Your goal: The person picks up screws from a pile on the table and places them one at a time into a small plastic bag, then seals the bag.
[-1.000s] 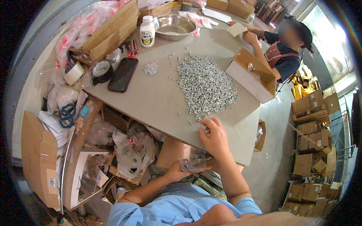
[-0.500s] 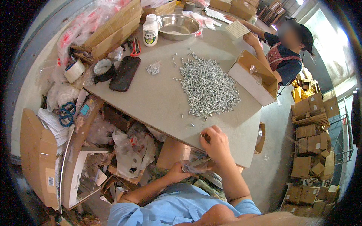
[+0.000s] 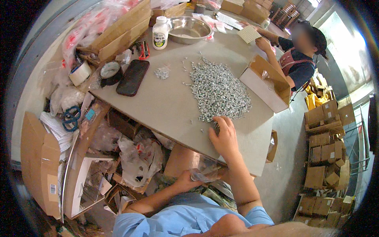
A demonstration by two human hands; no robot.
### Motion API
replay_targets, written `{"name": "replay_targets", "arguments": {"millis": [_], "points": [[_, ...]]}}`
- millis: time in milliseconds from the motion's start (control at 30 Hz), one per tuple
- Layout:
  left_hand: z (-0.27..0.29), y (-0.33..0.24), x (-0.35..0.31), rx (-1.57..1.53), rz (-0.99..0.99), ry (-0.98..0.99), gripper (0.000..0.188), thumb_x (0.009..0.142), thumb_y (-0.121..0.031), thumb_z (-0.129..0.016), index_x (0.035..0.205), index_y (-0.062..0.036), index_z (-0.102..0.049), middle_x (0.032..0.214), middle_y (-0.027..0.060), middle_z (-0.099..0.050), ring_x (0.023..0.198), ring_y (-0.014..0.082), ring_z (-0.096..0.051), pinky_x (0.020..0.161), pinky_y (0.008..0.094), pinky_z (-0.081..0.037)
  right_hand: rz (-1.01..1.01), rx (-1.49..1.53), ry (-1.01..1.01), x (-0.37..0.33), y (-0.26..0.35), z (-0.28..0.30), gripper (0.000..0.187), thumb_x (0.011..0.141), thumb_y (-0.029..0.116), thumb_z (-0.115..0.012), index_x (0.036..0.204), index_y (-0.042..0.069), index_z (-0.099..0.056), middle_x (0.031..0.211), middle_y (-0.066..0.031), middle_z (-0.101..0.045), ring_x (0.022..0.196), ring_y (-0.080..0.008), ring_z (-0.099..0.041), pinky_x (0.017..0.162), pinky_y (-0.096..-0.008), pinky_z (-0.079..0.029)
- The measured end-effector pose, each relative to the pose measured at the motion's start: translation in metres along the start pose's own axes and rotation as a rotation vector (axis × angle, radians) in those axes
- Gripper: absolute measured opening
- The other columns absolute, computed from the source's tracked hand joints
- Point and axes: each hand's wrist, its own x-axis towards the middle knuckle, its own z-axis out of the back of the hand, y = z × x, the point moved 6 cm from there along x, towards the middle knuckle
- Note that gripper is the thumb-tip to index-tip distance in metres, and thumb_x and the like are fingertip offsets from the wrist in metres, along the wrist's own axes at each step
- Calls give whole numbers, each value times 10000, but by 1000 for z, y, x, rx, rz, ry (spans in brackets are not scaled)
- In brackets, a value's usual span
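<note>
A broad heap of small silver screws (image 3: 219, 91) lies on the grey table (image 3: 169, 106). At its near edge is my right hand (image 3: 226, 138), fingers stretched forward and thumb apart, touching or just over the closest screws. A few loose screws lie beside the thumb. Below the table edge, over my lap, my left hand (image 3: 185, 181) grips a clear plastic bag (image 3: 206, 175); what is inside it I cannot make out. Left of the heap lies a small clear bag of screws (image 3: 161, 73).
Behind the heap stand a white bottle (image 3: 160, 33) and a steel bowl (image 3: 188, 31). A dark phone (image 3: 133, 78) and tape rolls (image 3: 110, 72) lie left. An open carton (image 3: 264, 85) sits at the right edge, near a person (image 3: 296, 59) holding a perforated board (image 3: 249, 34).
My right hand has moved forward from the table's near edge to the heap, and its curled fingers have spread. My left hand stays on the plastic bag.
</note>
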Motion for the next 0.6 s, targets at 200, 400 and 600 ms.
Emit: {"name": "replay_targets", "arguments": {"millis": [200,400,600], "points": [[-2,5,0,14,-2,10,258,735,-180,-731,904,-18,-622,831,93,-656,788,173,-617,736,326,-482,-33,23,26,2,-1,-8,298,744,69,-619,1027,44,-529,949,-124,-590,910,-297,-567,812,-386,-446],[-2,10,0,26,45,28,269,721,-160,-733,910,-8,-617,828,99,-659,789,173,-621,735,324,-484,31,7,-13,2,3,-7,314,743,70,-626,1043,49,-535,928,-114,-587,893,-300,-565,813,-387,-447],[-1,6,0,47,-5,16,274,720,-157,-736,915,-8,-617,829,102,-661,789,163,-624,730,317,-489,6,-39,-10,-2,1,-6,304,734,94,-643,1026,37,-583,919,-136,-588,873,-320,-570,784,-393,-460]]}}
